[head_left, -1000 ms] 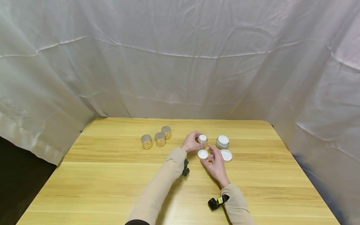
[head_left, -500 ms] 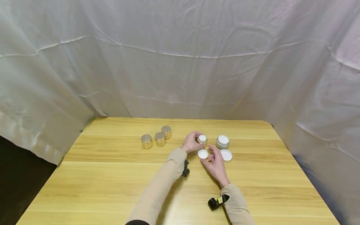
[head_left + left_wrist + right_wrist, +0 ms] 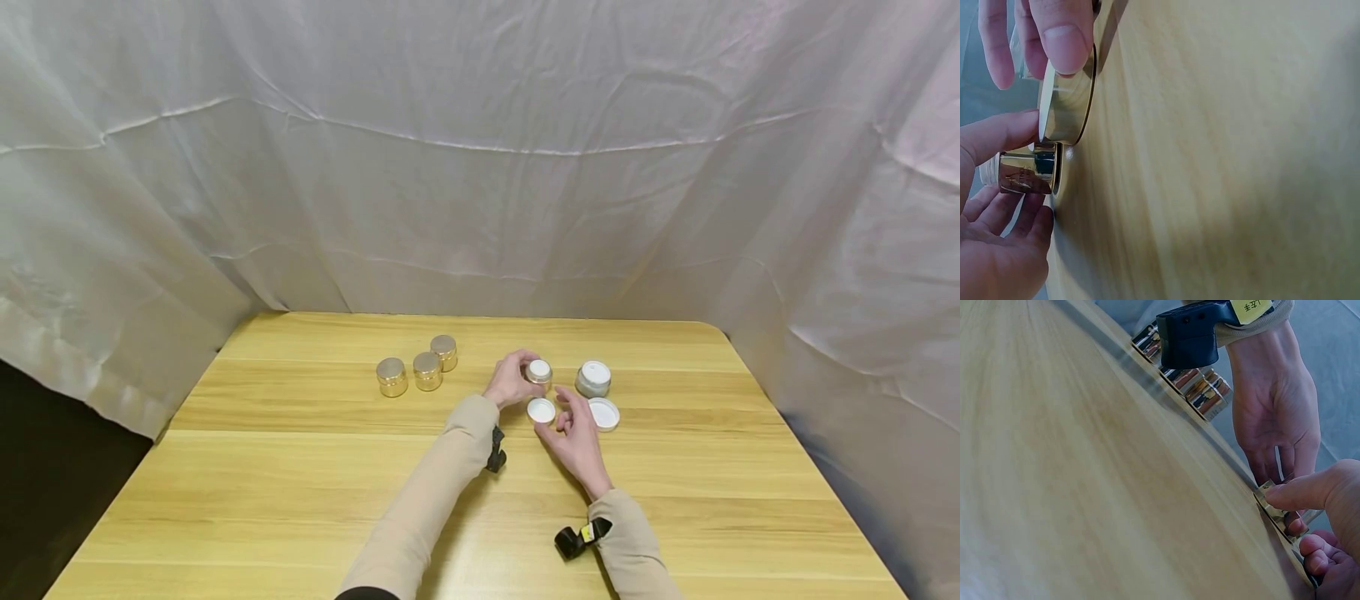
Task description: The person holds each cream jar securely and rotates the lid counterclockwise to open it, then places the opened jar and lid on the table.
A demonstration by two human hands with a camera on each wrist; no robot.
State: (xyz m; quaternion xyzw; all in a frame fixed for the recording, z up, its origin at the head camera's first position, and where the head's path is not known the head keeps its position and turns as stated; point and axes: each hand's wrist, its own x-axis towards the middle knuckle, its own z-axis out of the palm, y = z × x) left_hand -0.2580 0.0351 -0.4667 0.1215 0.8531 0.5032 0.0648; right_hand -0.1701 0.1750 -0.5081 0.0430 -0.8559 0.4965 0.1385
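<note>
Nearby | three gold jars | lid fronts jar in left hand

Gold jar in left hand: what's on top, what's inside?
A round white surface tops the gold jar that the left hand holds; no gold lid is on it. I can't tell whether the white is a seal or contents; anything below is hidden.

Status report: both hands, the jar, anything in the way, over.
Left hand grips upright jar. Right hand pinches upturned lid. Possible obstacle: second lid beside right hand.
</note>
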